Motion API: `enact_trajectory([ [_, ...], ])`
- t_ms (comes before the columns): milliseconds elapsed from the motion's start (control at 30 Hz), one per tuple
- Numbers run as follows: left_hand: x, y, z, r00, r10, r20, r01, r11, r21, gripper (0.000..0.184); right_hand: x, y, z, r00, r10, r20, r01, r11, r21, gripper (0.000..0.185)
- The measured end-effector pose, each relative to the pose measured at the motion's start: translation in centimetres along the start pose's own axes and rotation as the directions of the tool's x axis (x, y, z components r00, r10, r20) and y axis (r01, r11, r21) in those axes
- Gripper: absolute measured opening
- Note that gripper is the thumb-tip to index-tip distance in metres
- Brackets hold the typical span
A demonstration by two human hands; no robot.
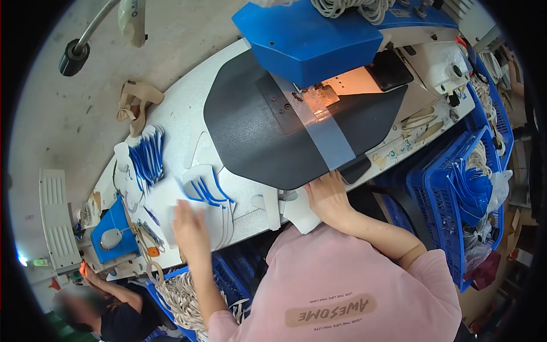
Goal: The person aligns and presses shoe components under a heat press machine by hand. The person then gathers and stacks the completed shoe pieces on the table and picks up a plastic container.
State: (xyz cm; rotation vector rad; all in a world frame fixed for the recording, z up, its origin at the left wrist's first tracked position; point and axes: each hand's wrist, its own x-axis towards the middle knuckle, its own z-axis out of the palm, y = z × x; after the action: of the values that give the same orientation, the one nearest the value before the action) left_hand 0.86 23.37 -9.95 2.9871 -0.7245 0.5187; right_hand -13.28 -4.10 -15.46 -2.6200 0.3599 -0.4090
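While the left hand [192, 229] is by white pieces [219, 221], don't crease them. I can't tell its grip or the right hand's [329, 198].

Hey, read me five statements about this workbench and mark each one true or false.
1. The right hand is at the near edge of the dark board. True.
2. The left hand is on the dark board too. False: the left hand is over the white table, near blue-edged white pieces.
3. The machine housing is blue. True.
4. The machine's work area is unlit. False: warm light shines beneath the housing.
5. The person's shirt is pink. True.
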Motion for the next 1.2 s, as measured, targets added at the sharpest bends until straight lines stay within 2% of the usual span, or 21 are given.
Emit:
enact_trajectory([
  [33, -0.6, 0.3, 1.2, 0.988, -0.002, 0.156, -0.012, 0.996, 0.086, 0.03, -0.1, -0.1, -0.2, 1.0, 0.007, -0.016, -0.007, 1.0, 0.018, 0.021],
  [67, -0.8, 0.4, 1.8, 0.988, -0.002, 0.153, -0.011, 0.996, 0.086, 0.03, 0.0, -0.1, -0.3, 0.999, 0.014, -0.033, -0.013, 0.999, 0.033, 0.02],
  [133, 0.5, 4.0, 1.5, 0.992, 0.099, -0.073, -0.11, 0.98, -0.164, 0.03, -0.2, 0.0, -0.2, 0.998, 0.009, -0.059, -0.007, 0.999, 0.047, 0.021],
  [200, 2.0, 6.8, 2.2, 0.991, 0.134, 0.002, -0.117, 0.871, -0.478, 0.03, -0.3, 0.0, 0.1, 0.994, -0.003, -0.112, 0.012, 0.997, 0.082, 0.021],
  [267, 4.4, 10.2, 2.2, 0.963, 0.264, -0.052, -0.249, 0.804, -0.54, 0.025, -0.4, 0.0, 0.3, 0.993, -0.009, -0.121, 0.02, 0.995, 0.095, 0.021],
  [300, 5.3, 11.1, 3.0, 0.963, 0.263, -0.054, -0.25, 0.803, -0.541, 0.025, -0.4, 0.1, 0.3, 0.992, -0.007, -0.13, 0.02, 0.994, 0.106, 0.021],
  [367, 6.3, 12.5, 4.4, 0.917, 0.38, 0.125, -0.238, 0.77, -0.592, 0.021, -0.5, 0.2, 0.2, 0.99, -0.003, -0.139, 0.019, 0.994, 0.112, 0.021],
  [533, 6.0, 13.5, 4.7, 0.912, 0.397, 0.106, -0.276, 0.783, -0.557, 0.02, -0.5, 0.3, 0.1, 0.99, 0.003, -0.142, 0.016, 0.991, 0.131, 0.023],
  [633, 5.7, 13.4, 4.5, 0.93, 0.33, 0.16, -0.196, 0.816, -0.543, 0.019, -0.5, 0.3, 0.2, 0.991, 0.005, -0.135, 0.014, 0.99, 0.144, 0.024],
  [667, 5.6, 13.3, 4.4, 0.93, 0.33, 0.161, -0.196, 0.817, -0.543, 0.019, -0.6, 0.4, 0.4, 0.99, 0.008, -0.141, 0.013, 0.988, 0.152, 0.024],
  [767, 5.7, 12.8, 3.7, 0.921, 0.389, -0.022, -0.335, 0.761, -0.555, 0.014, -0.5, 0.6, 0.3, 0.988, 0.014, -0.153, 0.012, 0.986, 0.167, 0.023],
  [800, 5.6, 12.3, 3.1, 0.92, 0.39, -0.024, -0.336, 0.76, -0.556, 0.014, -0.3, 0.6, 0.0, 0.985, 0.008, -0.171, 0.022, 0.985, 0.173, 0.023],
  [833, 5.8, 11.7, 1.4, 0.853, 0.504, 0.138, -0.304, 0.694, -0.653, 0.013, -0.2, 0.6, -0.5, 0.982, 0.003, -0.19, 0.031, 0.983, 0.178, 0.023],
  [867, 5.9, 11.1, -0.4, 0.739, 0.613, 0.278, -0.246, 0.63, -0.737, 0.013, 0.0, 0.5, -1.0, 0.978, 0.0, -0.208, 0.04, 0.982, 0.185, 0.023],
  [900, 6.0, 10.4, -2.2, 0.738, 0.616, 0.276, -0.248, 0.629, -0.737, 0.013, -0.1, 0.3, -1.8, 0.978, 0.001, -0.211, 0.038, 0.982, 0.184, 0.023],
  [967, 6.4, 9.7, -5.7, 0.67, 0.708, 0.223, 0.069, 0.24, -0.968, 0.011, -0.8, -0.1, -4.5, 0.991, -0.124, -0.056, 0.135, 0.834, 0.535, 0.021],
  [1000, 6.8, 9.8, -7.0, 0.672, 0.707, 0.223, 0.069, 0.239, -0.968, 0.011, -0.8, -0.6, -6.1, 0.979, -0.205, 0.003, 0.147, 0.71, 0.689, 0.021],
  [1100, 8.2, 10.8, -9.8, 0.883, 0.47, 0.005, -0.181, 0.35, -0.919, 0.019, 1.1, -3.2, -12.8, 0.984, -0.163, -0.072, 0.17, 0.728, 0.665, 0.021],
  [1133, 8.9, 11.8, -9.9, 0.883, 0.47, 0.001, -0.184, 0.347, -0.92, 0.019, 2.2, -3.3, -13.8, 0.983, -0.165, -0.074, 0.172, 0.73, 0.661, 0.021],
  [1167, 9.8, 13.6, -9.7, 0.873, 0.469, -0.13, -0.393, 0.521, -0.758, 0.019, 3.6, -3.2, -14.6, 0.984, -0.128, -0.128, 0.173, 0.87, 0.461, 0.022],
  [1200, 10.3, 15.2, -9.6, 0.833, 0.493, -0.251, -0.547, 0.659, -0.517, 0.02, 4.8, -2.9, -15.0, 0.976, -0.103, -0.19, 0.147, 0.961, 0.236, 0.024],
])
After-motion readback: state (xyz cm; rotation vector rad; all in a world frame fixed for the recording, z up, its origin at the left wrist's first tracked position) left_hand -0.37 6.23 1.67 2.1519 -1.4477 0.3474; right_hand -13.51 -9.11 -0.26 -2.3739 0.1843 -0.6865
